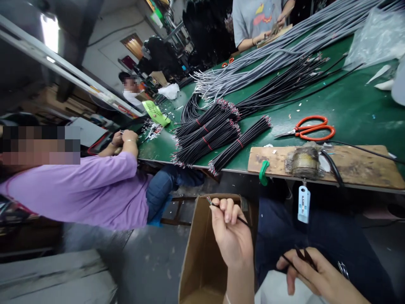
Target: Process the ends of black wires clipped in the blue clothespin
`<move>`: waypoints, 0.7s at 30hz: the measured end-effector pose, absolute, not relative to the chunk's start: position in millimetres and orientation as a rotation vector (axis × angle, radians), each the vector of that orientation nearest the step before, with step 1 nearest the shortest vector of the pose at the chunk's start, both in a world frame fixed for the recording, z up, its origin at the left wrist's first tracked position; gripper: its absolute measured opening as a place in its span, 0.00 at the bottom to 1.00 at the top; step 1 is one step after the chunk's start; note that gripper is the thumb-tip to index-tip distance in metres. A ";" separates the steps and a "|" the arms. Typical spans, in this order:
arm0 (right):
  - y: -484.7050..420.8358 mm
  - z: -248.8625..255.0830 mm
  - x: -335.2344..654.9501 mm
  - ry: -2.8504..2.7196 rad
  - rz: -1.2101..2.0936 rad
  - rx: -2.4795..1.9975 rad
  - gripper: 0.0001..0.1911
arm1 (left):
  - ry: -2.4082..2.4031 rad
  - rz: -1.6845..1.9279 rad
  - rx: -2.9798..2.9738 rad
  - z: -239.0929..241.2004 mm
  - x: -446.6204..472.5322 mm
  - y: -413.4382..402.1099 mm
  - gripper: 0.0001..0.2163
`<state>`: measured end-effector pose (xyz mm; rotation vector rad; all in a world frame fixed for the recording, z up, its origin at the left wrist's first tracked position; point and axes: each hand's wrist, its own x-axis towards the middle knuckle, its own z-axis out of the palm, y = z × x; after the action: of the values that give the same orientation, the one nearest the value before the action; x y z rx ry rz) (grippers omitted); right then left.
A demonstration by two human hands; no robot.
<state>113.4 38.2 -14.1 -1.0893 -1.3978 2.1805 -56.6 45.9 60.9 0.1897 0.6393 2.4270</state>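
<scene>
My left hand [229, 232] is closed round a thin black cable [243, 220] whose stripped coloured wire ends stick out above my fingers. It hovers over an open cardboard box [202, 253] on the floor. My right hand [311, 274] sits low over my lap and pinches the other part of the same black cable between thumb and fingers. A small metal tool shows beside that hand.
Bundles of black cables [218, 137] tied with red bands lie on the green table [354, 105]. Grey cables [268, 59] stretch behind them. Orange scissors [311, 128] lie near a wooden board [348, 162] clamped at the edge. A person in a purple shirt [88, 190] sits at left; another stands behind the table.
</scene>
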 end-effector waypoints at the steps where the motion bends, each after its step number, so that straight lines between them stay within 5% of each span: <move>1: 39.9 -15.9 116.0 -1.390 2.144 -1.100 0.28 | 0.648 2.457 0.187 59.8 -63.1 46.0 0.05; 13: 45.4 -21.1 116.3 -1.361 1.564 -1.262 0.12 | 0.966 2.388 0.123 29.9 -90.4 13.3 0.13; 17: 45.6 -17.6 118.7 -1.462 1.508 -1.208 0.10 | 1.355 2.378 0.101 11.1 -96.1 12.3 0.08; 21: 51.3 -12.9 127.0 -1.824 1.202 -1.009 0.05 | 2.126 2.388 0.544 3.4 -71.5 1.9 0.32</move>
<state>127.0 51.3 -12.9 -1.0091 -1.8238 1.2021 -71.5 1.9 3.4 0.5442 2.1256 2.3884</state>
